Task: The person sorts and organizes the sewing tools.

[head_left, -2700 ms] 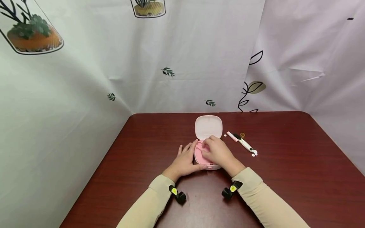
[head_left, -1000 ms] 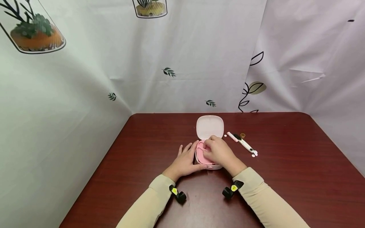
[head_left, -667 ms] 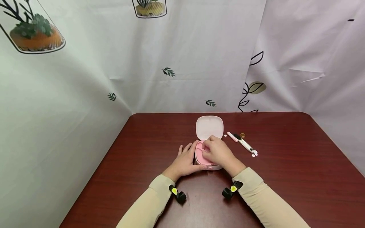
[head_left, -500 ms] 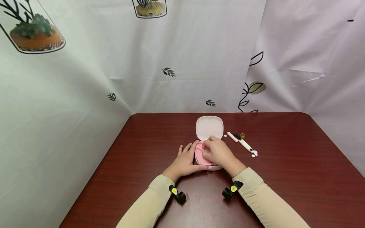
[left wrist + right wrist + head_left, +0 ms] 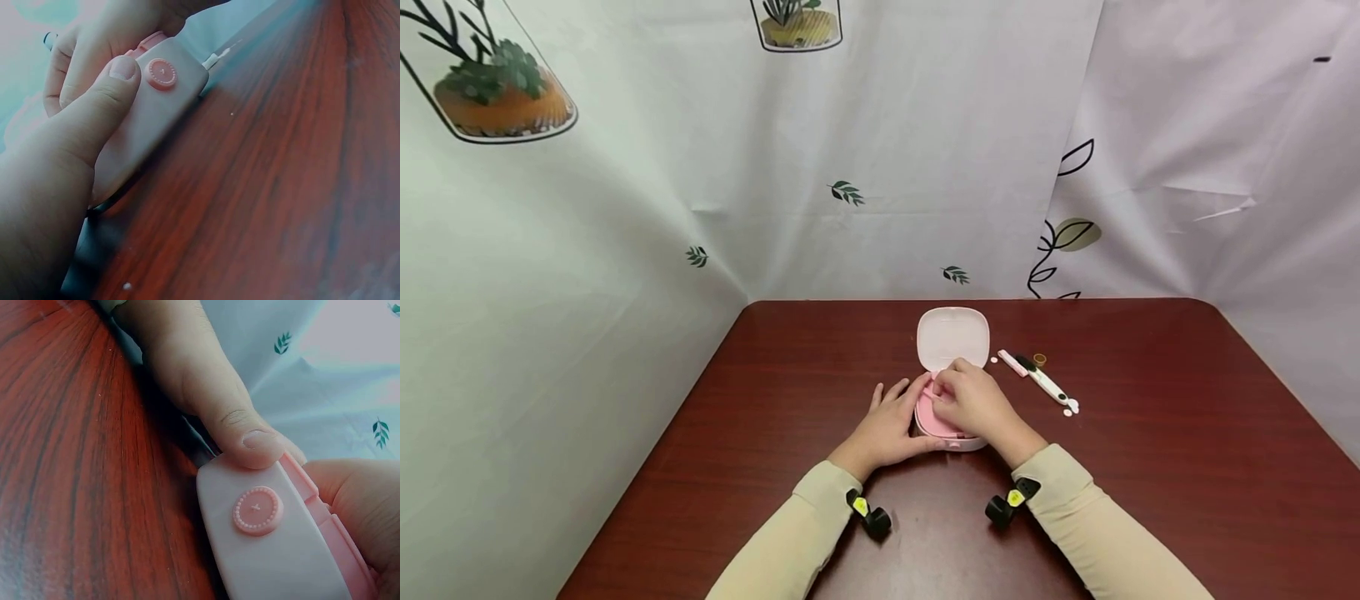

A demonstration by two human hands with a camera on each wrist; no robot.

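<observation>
Pink plastic tray [image 5: 934, 425] lay under the bent fingers of my right hand [image 5: 973, 406], set inside a white box [image 5: 973, 446] and standing slightly proud of its near rim. Left hand [image 5: 891, 423]: fingers spread and mostly straight, index at the box's far left corner, thumb at the near wall, the box bracketed between the two. Right hand: fingers bent down over the tray, index and thumb near each other; could not tell whether they were clamped on anything, the tips being hidden.

Step, as I judged it: working at the tray while steadying the box. Best done with light, even pressure from left thumb and index, so the box neither slid nor tipped. Right fingertips wanted a straight, unhurried action; a hard sideways tug might have jammed the tray against the walls. Lid [image 5: 953, 337], tipped back just beyond my right knuckles, was worth not knocking.

Positions: tray beneath the right fingers and just right of the left index. Round button [image 5: 256, 509] on the near wall, just right of my left thumb tip. Off to the right of both hands, touching no finger: slim white stick [image 5: 1048, 386], small ring [image 5: 1040, 360] near its dark far end.
</observation>
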